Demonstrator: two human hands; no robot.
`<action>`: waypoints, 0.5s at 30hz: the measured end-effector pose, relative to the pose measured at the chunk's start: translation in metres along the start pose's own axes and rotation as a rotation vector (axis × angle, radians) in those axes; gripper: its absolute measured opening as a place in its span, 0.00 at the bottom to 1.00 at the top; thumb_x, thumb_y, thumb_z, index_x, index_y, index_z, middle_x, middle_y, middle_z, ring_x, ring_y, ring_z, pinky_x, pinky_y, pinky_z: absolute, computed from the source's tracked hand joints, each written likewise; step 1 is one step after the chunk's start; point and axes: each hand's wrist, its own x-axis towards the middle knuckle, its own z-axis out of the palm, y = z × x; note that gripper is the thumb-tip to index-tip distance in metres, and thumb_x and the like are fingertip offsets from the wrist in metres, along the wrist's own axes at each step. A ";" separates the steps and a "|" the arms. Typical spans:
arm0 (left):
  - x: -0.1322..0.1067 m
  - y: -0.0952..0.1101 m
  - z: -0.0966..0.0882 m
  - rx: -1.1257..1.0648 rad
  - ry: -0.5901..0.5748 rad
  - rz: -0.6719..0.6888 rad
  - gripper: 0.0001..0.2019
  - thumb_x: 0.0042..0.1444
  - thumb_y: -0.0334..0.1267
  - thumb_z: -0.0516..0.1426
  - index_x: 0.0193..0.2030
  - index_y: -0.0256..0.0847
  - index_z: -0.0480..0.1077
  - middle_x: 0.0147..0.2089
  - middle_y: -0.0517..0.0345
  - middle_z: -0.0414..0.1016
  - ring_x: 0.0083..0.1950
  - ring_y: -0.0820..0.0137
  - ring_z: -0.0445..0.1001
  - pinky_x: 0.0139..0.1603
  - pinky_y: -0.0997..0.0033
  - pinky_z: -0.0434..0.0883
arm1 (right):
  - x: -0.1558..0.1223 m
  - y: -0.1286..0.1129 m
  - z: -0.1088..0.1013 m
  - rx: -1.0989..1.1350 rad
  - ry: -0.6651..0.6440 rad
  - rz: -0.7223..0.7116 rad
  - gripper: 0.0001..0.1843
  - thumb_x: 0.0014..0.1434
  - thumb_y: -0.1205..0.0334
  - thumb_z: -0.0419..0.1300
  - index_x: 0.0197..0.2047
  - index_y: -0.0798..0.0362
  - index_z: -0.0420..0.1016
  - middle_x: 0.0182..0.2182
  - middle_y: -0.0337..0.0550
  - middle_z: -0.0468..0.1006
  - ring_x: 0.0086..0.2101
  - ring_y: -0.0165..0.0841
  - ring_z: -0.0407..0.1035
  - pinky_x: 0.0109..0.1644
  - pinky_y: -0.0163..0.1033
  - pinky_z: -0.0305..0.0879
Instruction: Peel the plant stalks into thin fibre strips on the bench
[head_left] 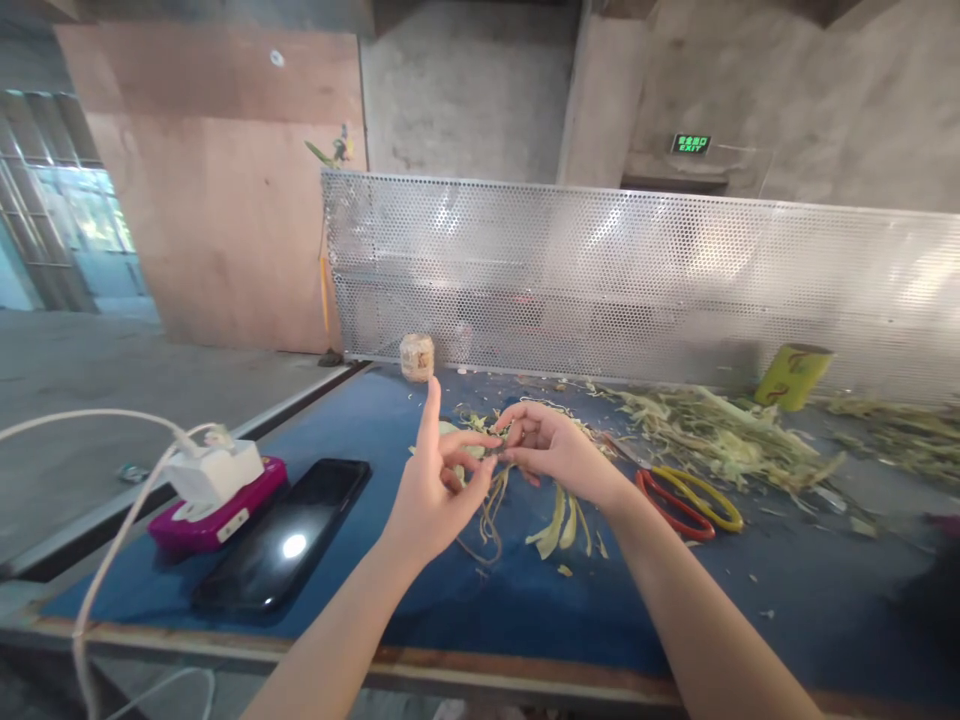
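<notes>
Between both hands (487, 460), leaf strips (495, 500) hang roughly vertical, apparently pinched.

Head cam, fwd-down, close over blue table (360, 420), wall behind.

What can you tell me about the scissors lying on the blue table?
The scissors lie flat on the blue table, just to the right of the person's right hand, not touching it. One handle loop is red, the other yellow, and both look like plastic. The loops point toward the near right; the blades run up and left toward the pale leaf strips and are mostly hidden, so I cannot tell whether they are open.
</notes>
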 end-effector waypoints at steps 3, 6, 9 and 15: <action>0.001 0.001 0.001 -0.055 -0.006 -0.091 0.47 0.47 0.38 0.59 0.64 0.47 0.26 0.35 0.55 0.75 0.25 0.72 0.72 0.17 0.76 0.67 | 0.000 -0.001 0.001 -0.023 0.010 -0.003 0.12 0.49 0.67 0.58 0.39 0.52 0.63 0.23 0.31 0.64 0.17 0.20 0.59 0.18 0.27 0.58; 0.002 -0.002 0.001 -0.080 0.017 -0.099 0.47 0.47 0.39 0.59 0.64 0.46 0.29 0.29 0.59 0.75 0.23 0.70 0.72 0.20 0.72 0.69 | -0.001 0.000 0.002 -0.044 -0.002 0.007 0.14 0.49 0.67 0.58 0.41 0.52 0.62 0.24 0.32 0.65 0.18 0.20 0.60 0.19 0.27 0.58; 0.002 -0.004 0.001 -0.056 0.025 -0.077 0.47 0.46 0.38 0.59 0.64 0.45 0.30 0.26 0.60 0.75 0.22 0.70 0.71 0.21 0.69 0.70 | -0.001 0.000 0.001 -0.058 -0.028 0.014 0.14 0.50 0.68 0.57 0.41 0.52 0.62 0.24 0.32 0.65 0.18 0.20 0.59 0.19 0.27 0.58; 0.002 -0.004 0.000 0.128 -0.014 -0.054 0.42 0.49 0.35 0.56 0.64 0.44 0.33 0.27 0.62 0.75 0.25 0.72 0.71 0.25 0.73 0.70 | -0.002 -0.001 -0.003 -0.085 -0.039 0.086 0.17 0.50 0.68 0.55 0.45 0.51 0.61 0.30 0.36 0.67 0.19 0.19 0.59 0.19 0.27 0.57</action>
